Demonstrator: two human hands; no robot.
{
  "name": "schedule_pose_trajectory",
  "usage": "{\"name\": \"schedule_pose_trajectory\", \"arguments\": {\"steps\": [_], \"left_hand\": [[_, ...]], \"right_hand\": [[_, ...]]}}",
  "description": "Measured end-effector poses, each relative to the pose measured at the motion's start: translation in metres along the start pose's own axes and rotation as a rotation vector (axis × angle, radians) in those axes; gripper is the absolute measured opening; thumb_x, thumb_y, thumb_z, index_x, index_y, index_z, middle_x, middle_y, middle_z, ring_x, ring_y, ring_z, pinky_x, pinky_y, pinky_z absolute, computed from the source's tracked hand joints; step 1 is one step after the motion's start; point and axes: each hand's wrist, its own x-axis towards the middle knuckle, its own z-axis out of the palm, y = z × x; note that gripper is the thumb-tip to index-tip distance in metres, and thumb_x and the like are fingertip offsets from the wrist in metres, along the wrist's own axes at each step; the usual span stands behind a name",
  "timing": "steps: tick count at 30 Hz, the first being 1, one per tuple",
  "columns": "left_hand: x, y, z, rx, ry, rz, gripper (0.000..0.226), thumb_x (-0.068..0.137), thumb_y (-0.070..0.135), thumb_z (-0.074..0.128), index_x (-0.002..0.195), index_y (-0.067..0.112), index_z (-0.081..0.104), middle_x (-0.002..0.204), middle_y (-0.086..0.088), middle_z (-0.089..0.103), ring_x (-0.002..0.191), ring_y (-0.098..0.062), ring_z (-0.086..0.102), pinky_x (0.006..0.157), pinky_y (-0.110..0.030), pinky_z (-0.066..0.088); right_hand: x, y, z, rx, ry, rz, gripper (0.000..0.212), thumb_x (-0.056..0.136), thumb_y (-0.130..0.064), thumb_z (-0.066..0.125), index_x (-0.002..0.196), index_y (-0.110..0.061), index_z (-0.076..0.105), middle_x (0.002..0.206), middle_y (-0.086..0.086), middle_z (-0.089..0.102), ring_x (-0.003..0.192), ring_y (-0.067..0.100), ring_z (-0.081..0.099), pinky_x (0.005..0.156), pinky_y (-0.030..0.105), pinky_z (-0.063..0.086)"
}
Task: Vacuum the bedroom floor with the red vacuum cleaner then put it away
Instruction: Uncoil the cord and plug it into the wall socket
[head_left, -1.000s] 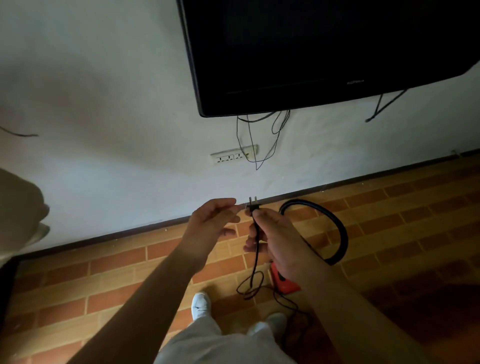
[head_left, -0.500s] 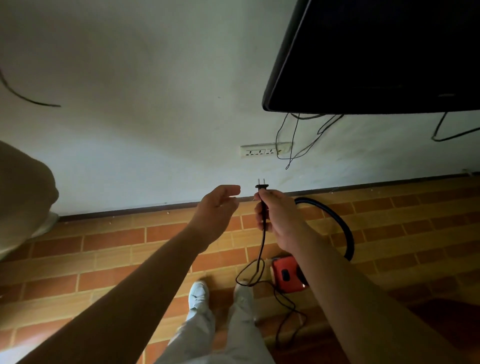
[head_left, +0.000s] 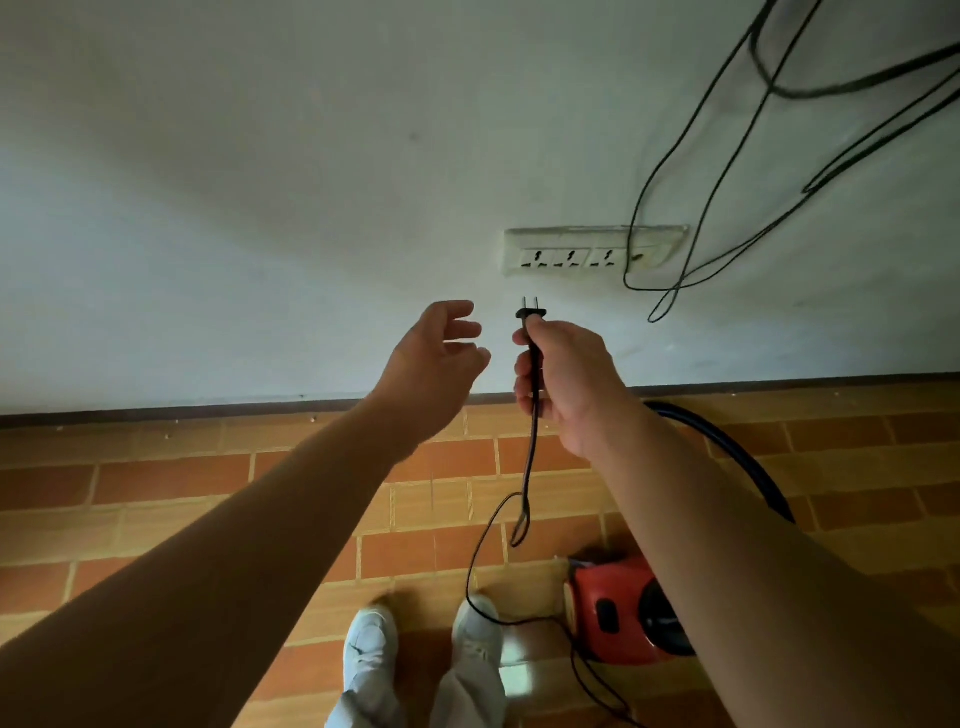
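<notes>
My right hand (head_left: 569, 379) grips the black power cord (head_left: 527, 467) just under its two-pin plug (head_left: 531, 310), pins pointing up toward the white wall socket strip (head_left: 571, 255). The plug hangs a short way below the strip's left outlets, apart from them. My left hand (head_left: 439, 358) hovers open beside the plug, holding nothing. The cord loops down to the red vacuum cleaner (head_left: 615, 608) on the tiled floor by my right foot. Its dark hose (head_left: 737, 457) arcs behind my right forearm, partly hidden.
Thin black cables (head_left: 691, 218) dangle from above across the socket strip's right end. A dark skirting board (head_left: 208, 410) runs along the foot of the white wall. My two white shoes (head_left: 371, 644) stand on the brick-pattern tiles.
I have come closer to the wall and the socket strip looms larger; the television has left the view. The plug in my right hand has risen toward the outlets.
</notes>
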Motion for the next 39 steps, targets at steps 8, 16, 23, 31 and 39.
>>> {"name": "schedule_pose_trajectory", "arguments": {"steps": [8,16,23,31,39], "left_hand": [[0.062,-0.036,0.024,0.059,0.095,0.213,0.054,0.097,0.015,0.061,0.146,0.032,0.044,0.132,0.01,0.06,0.116,-0.006,0.061,0.099,-0.032,0.054],[0.08,-0.029,0.03,0.161,0.124,0.358,0.059,0.1,0.013,0.058,0.148,0.038,0.034,0.131,0.01,0.056,0.116,-0.003,0.059,0.086,-0.011,0.051],[0.078,-0.032,0.032,0.129,0.121,0.36,0.066,0.099,0.011,0.058,0.148,0.042,0.027,0.131,0.009,0.055,0.117,-0.001,0.059,0.091,-0.019,0.055],[0.07,-0.04,0.033,0.128,0.147,0.304,0.054,0.098,0.016,0.061,0.145,0.028,0.038,0.126,0.015,0.06,0.113,-0.001,0.062,0.093,-0.025,0.055],[0.065,-0.05,0.025,0.099,0.154,0.25,0.045,0.098,0.017,0.061,0.138,0.029,0.045,0.117,0.016,0.065,0.107,0.001,0.064,0.092,-0.029,0.057]], "right_hand": [[0.066,0.02,-0.001,0.013,0.059,-0.165,0.027,0.108,-0.029,0.051,0.098,-0.01,0.068,0.06,0.0,0.061,0.05,0.013,0.056,0.047,0.026,0.048],[0.082,0.018,-0.006,0.0,0.043,-0.262,0.029,0.108,-0.029,0.051,0.094,-0.01,0.067,0.055,-0.001,0.059,0.046,0.013,0.052,0.046,0.027,0.041],[0.082,0.014,-0.002,0.014,0.011,-0.272,0.027,0.108,-0.027,0.051,0.093,-0.011,0.066,0.057,-0.001,0.059,0.047,0.014,0.052,0.047,0.027,0.041],[0.084,0.004,-0.001,-0.012,0.049,-0.236,0.028,0.108,-0.026,0.051,0.091,-0.011,0.066,0.054,-0.003,0.058,0.045,0.012,0.051,0.045,0.026,0.04],[0.086,0.002,0.005,0.084,0.081,-0.185,0.026,0.106,-0.022,0.053,0.087,-0.008,0.065,0.059,0.0,0.051,0.045,0.012,0.041,0.042,0.024,0.031]]}}
